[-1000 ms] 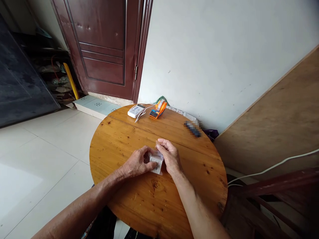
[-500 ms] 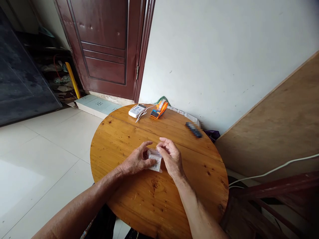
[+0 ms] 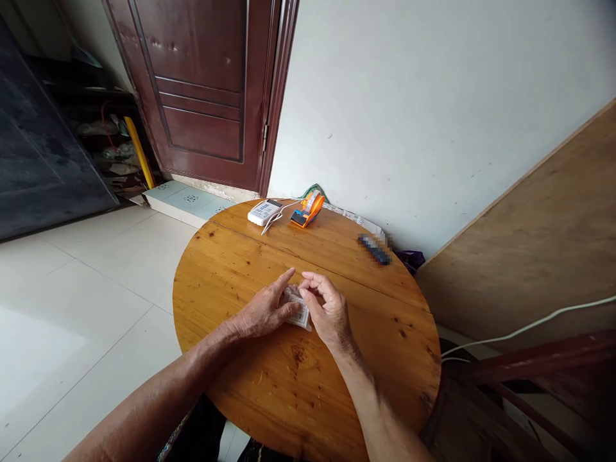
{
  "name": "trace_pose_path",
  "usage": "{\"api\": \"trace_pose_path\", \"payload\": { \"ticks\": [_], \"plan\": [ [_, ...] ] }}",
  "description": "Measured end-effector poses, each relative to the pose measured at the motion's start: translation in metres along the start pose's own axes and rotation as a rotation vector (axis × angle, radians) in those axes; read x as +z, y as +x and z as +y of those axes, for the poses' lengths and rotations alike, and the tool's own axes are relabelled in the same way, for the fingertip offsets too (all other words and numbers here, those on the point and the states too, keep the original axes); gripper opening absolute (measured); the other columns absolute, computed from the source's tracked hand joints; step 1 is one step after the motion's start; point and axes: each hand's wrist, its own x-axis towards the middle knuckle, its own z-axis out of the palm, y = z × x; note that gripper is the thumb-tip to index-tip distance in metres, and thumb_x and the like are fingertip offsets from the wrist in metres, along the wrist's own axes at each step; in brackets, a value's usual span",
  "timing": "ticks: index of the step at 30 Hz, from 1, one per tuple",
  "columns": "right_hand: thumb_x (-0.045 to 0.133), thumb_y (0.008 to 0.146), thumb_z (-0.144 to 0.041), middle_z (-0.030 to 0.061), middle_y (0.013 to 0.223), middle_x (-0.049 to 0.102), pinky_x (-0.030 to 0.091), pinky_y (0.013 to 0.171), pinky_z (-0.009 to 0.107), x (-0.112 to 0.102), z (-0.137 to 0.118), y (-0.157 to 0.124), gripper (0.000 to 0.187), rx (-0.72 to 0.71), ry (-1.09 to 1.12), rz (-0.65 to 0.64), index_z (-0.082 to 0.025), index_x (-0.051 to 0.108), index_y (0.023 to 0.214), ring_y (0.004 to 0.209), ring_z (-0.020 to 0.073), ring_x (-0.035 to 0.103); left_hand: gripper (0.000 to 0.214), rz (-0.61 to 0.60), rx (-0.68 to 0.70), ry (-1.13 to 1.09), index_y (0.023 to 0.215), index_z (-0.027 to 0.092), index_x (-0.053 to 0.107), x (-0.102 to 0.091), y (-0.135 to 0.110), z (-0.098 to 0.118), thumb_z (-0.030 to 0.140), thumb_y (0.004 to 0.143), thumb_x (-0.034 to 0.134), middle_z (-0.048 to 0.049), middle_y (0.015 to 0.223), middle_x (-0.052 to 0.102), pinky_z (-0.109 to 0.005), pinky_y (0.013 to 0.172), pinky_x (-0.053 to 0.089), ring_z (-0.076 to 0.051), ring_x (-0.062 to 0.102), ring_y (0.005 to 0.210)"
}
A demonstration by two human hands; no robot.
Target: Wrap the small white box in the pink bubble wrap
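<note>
Holding the small wrapped packet (image 3: 303,316) under its thumb, my left hand (image 3: 269,311) is having it just to its right, above the table (image 3: 221,276). My right hand (image 3: 330,311) is resting nearer its far right corner. Fingers are hiding its far end, so I'm not telling its long axis or whether my right fingertips are pinching anything.

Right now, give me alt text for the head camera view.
The left hand has its thumb on a small pale packet at a round wooden table, the right hand close beside it. Farther back are a white corded device, an orange tape dispenser and a dark pixelated object.
</note>
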Motion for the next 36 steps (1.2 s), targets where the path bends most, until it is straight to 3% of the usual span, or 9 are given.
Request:
{"api": "trace_pose_path", "payload": {
  "ticks": [4,8,13,19,31,36],
  "plan": [
    [0.056,0.084,-0.025,0.0004,0.081,0.069,0.052,0.077,0.030,0.001,0.006,0.002,0.022,-0.022,-0.069,0.024,-0.024,0.064,0.105,0.074,0.0168,0.064,0.069,0.085,0.041,0.073,0.148,0.015,0.033,0.004,0.004,-0.003,0.030,0.087,0.060,-0.0118,0.115,0.063,-0.033,0.076,0.049,-0.017,0.058,0.081],
    [0.055,0.084,-0.025,0.0015,0.082,0.070,0.052,0.078,0.031,0.002,0.014,0.007,0.025,-0.025,-0.148,0.061,-0.024,0.064,0.107,0.074,0.0180,0.066,0.046,0.227,0.031,0.168,0.128,0.018,0.053,0.006,0.007,-0.002,0.035,0.086,0.062,-0.0109,0.116,0.060,-0.034,0.078,0.052,-0.019,0.061,0.086],
    [0.055,0.085,-0.025,0.0015,0.081,0.071,0.053,0.076,0.030,0.002,0.021,0.009,0.025,-0.034,-0.185,0.075,-0.024,0.064,0.108,0.072,0.0174,0.066,0.020,0.216,0.226,0.198,0.102,0.020,0.063,0.005,-0.002,0.002,0.034,0.089,0.058,-0.0096,0.120,0.058,-0.032,0.084,0.053,-0.020,0.062,0.097],
    [0.054,0.085,-0.020,-0.0001,0.077,0.070,0.055,0.073,0.026,0.001,0.024,0.008,0.021,-0.146,-0.203,0.124,-0.022,0.064,0.103,0.070,0.0145,0.067,0.027,0.225,0.328,0.257,0.106,0.020,0.063,0.008,-0.006,-0.003,0.023,0.079,0.067,-0.0085,0.114,0.063,-0.036,0.090,0.052,-0.023,0.062,0.105],
    [0.056,0.085,-0.017,0.0014,0.083,0.075,0.057,0.071,0.026,-0.007,0.020,0.002,0.019,-0.227,-0.281,0.069,-0.023,0.067,0.098,0.072,0.0155,0.071,0.023,0.242,0.327,0.232,0.102,0.021,0.066,0.010,-0.002,-0.007,0.025,0.080,0.070,-0.0070,0.110,0.066,-0.034,0.089,0.051,-0.021,0.063,0.102],
    [0.058,0.089,-0.018,0.0020,0.086,0.077,0.050,0.078,0.034,-0.018,0.013,0.004,0.013,-0.405,-0.483,0.013,-0.025,0.068,0.093,0.078,0.0190,0.071,0.022,0.240,0.332,0.240,0.102,0.021,0.065,0.010,0.001,-0.010,0.028,0.081,0.069,-0.0066,0.109,0.066,-0.033,0.089,0.051,-0.021,0.063,0.102]
  ]
}}
